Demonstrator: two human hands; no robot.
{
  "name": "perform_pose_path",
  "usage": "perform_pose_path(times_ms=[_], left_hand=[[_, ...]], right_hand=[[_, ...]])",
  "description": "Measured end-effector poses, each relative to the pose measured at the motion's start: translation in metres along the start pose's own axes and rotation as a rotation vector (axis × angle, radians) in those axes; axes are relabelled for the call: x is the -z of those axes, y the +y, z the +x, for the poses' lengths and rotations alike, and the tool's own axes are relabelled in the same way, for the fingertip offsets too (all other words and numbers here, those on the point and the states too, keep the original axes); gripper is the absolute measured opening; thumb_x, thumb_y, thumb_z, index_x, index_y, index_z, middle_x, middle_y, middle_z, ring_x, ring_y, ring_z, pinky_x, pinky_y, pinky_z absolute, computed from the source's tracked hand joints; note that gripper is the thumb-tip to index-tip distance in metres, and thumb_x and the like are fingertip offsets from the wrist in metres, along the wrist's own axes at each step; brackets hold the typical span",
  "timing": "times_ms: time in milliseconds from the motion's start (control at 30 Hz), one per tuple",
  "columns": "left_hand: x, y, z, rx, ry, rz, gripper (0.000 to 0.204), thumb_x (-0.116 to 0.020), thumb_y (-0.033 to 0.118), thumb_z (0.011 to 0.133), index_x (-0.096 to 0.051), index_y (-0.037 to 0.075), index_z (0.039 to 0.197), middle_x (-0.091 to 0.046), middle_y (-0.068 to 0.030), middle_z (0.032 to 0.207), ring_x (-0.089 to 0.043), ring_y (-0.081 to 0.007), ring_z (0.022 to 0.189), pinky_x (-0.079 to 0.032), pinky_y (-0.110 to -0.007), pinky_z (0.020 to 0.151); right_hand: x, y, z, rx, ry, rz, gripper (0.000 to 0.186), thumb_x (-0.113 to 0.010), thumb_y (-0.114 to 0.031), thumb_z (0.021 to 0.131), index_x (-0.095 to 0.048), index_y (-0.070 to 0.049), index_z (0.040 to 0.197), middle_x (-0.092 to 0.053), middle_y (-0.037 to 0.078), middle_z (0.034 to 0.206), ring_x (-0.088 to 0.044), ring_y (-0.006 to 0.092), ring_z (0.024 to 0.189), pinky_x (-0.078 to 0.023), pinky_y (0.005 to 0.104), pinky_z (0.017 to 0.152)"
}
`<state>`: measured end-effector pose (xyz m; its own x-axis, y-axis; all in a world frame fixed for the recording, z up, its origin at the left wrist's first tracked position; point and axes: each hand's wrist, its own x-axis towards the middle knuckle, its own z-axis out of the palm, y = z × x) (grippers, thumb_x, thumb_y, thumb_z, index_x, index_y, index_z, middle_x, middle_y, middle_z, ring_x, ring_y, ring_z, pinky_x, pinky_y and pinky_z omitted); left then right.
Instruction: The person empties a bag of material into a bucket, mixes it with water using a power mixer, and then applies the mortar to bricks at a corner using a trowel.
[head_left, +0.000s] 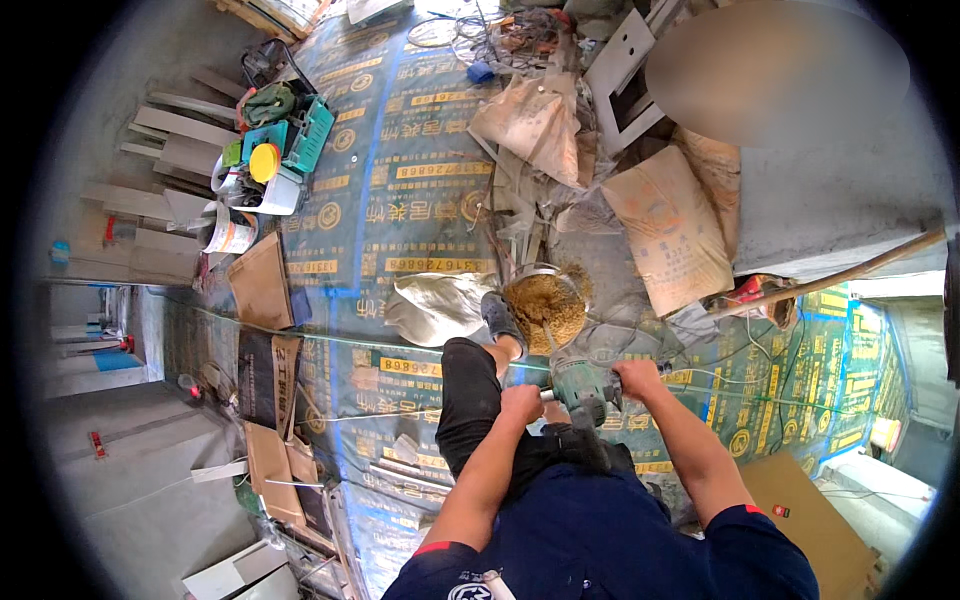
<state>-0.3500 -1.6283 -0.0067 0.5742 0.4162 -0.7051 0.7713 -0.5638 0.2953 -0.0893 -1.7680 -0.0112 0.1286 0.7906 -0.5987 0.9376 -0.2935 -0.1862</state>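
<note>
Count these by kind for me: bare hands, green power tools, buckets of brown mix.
Bare hands, the left hand and the right hand: 2
Green power tool: 1
Bucket of brown mix: 1
Total: 4

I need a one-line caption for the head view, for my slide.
Left hand and right hand grip a green mixer, its shaft in a bucket of tan mix.

Yellow characters, digits across floor sheeting (430, 130); reddish print, apparently characters, on sack (668, 230); white emblem (470, 592) on shirt (610, 525).
</note>
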Motion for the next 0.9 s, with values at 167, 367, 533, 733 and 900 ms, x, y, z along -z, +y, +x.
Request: perform_pose_path(times_ms=[167, 367, 533, 733, 900], left_hand=[[-0.003, -0.001, 0.0, -0.002, 0.047, -0.034, 0.019, -0.063, 0.022, 0.076, -0.072, 0.008, 0.083, -0.07, -0.0157, 0.087, -0.068, -0.0337, 0.081, -0.053, -0.045, 0.07], [-0.001, 0.0, -0.004, -0.024, -0.023, 0.01, 0.022, -0.061, 0.026, 0.079, -0.071, 0.008, 0.086, -0.069, -0.0174, 0.086, -0.067, -0.0363, 0.079, -0.053, -0.047, 0.069], [-0.013, -0.009, -0.003, 0.004, 0.053, -0.057, 0.023, -0.059, 0.027, 0.08, -0.071, 0.007, 0.085, -0.069, -0.0181, 0.086, -0.067, -0.0371, 0.081, -0.053, -0.048, 0.07], [-0.014, -0.003, -0.001, 0.056, 0.085, -0.092, 0.024, -0.059, 0.028, 0.08, -0.071, 0.007, 0.085, -0.069, -0.0179, 0.086, -0.067, -0.0364, 0.082, -0.053, -0.047, 0.071], [-0.01, 0.002, 0.002, 0.01, 0.057, -0.071, 0.022, -0.063, 0.026, 0.077, -0.071, 0.007, 0.084, -0.07, -0.0171, 0.087, -0.068, -0.0355, 0.082, -0.054, -0.046, 0.071]], right_hand=[[0.002, 0.006, 0.01, 0.035, 0.019, 0.008, 0.019, -0.062, -0.027, 0.075, -0.062, -0.018, 0.091, -0.067, 0.009, 0.089, -0.066, 0.0314, 0.084, -0.051, 0.045, 0.071], [-0.003, 0.003, 0.004, 0.063, 0.016, 0.007, 0.019, -0.063, -0.025, 0.074, -0.063, -0.017, 0.091, -0.068, 0.01, 0.089, -0.066, 0.0326, 0.084, -0.052, 0.0452, 0.068], [0.007, -0.005, 0.012, 0.049, -0.044, -0.033, 0.018, -0.064, -0.021, 0.073, -0.064, -0.016, 0.09, -0.068, 0.01, 0.089, -0.067, 0.0328, 0.082, -0.052, 0.0457, 0.065], [0.031, -0.005, 0.023, 0.113, 0.068, -0.093, 0.019, -0.064, -0.019, 0.073, -0.065, -0.016, 0.092, -0.068, 0.01, 0.09, -0.067, 0.0302, 0.083, -0.053, 0.0444, 0.068], [0.031, 0.0, 0.011, 0.078, -0.033, -0.118, 0.018, -0.063, -0.017, 0.075, -0.065, -0.017, 0.093, -0.068, 0.008, 0.092, -0.067, 0.0291, 0.085, -0.053, 0.044, 0.068]])
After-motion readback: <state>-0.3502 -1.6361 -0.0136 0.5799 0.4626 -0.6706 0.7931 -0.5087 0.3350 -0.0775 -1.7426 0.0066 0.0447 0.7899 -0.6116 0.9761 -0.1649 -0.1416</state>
